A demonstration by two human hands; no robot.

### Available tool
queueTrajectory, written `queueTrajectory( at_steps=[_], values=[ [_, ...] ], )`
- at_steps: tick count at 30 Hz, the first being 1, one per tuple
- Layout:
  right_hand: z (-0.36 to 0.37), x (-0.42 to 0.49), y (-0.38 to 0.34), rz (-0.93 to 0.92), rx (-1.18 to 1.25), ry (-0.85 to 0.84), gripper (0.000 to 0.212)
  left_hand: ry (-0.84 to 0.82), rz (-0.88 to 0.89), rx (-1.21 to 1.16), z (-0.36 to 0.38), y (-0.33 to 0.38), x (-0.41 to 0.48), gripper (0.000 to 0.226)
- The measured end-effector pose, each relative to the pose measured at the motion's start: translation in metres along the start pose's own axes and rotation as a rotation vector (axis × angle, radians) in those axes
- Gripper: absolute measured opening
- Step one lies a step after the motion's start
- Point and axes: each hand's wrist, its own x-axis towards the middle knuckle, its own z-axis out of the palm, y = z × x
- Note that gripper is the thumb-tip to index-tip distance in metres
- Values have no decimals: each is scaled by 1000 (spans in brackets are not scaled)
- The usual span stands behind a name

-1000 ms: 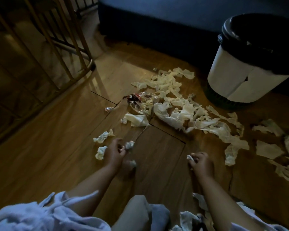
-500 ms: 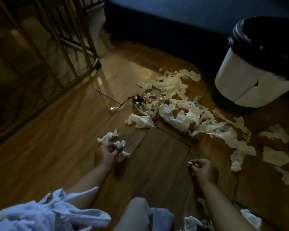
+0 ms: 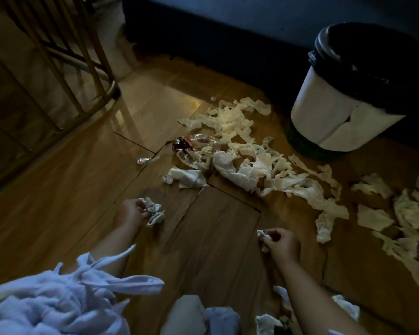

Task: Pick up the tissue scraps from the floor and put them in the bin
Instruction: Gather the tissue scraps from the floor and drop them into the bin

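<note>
1. Where two loose bits lay on the floor [image 3: 58, 201] beside the left hand [image 3: 131, 212] a second ago, the boards at centre-left now show none. That hand has gathered them, and its curled fingers grip a crumpled bunch of tissue [image 3: 154, 211] that sticks out toward the middle of the frame.
2. The right hand [image 3: 279, 245], at lower centre-right, still pinches one small scrap [image 3: 261, 234] between thumb and fingers, much as it did a second ago. It sits low over the floor.
3. As I read it, the near pieces are dealt with and both hands are loaded, but nothing they hold has reached the bin yet. Most of the mess is still on the floor.
4. The main pile of scraps [image 3: 252, 163] fills the centre of the frame, above both hands and apart from them, trailing down to the right.
5. A folded piece [image 3: 186, 177] lies nearest, just above the left hand. A clear plastic wrapper [image 3: 194, 148] sits at the pile's left edge.
6. More loose strips [image 3: 409, 213] are spread along the right edge, to the right of the right hand.
7. The bin [image 3: 324, 112] stands at upper right, beyond the pile and well apart from both hands, with its black-lined mouth uncovered.
8. The likely choice now is either to carry both handfuls up and right to the bin, or to take more from the pile first. The left bunch looks loose, so a piece could drop on the way.
</note>
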Motion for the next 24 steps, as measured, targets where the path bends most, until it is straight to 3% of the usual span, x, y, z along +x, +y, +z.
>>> queueTrajectory(
  at_steps=[3, 7, 10, 12, 16, 19, 24],
  values=[
    [-19, 16, -6, 42, 142, 164, 21, -10, 50, -20, 12, 2, 1, 19],
    [-53, 52, -13, 104, 89, 375, 25, -76, 79, -169, 31, 32, -14, 21],
    [-68, 65, -7, 255, 111, 218, 26, -186, 137, -273, 47, 66, -35, 27],
    [-70, 62, 4, 251, 77, 101, 25, -246, 184, -289, 54, 80, -47, 26],
    [-59, 40, 30, 54, -31, 143, 24, -310, 230, -329, 65, 95, -65, 36],
    [-59, 20, 38, 4, -60, 68, 20, -357, 215, -381, 73, 105, -86, 43],
    [-99, -1, 0, -66, 269, 115, 15, -522, 271, -423, 82, 135, -128, 30]
  ],
)
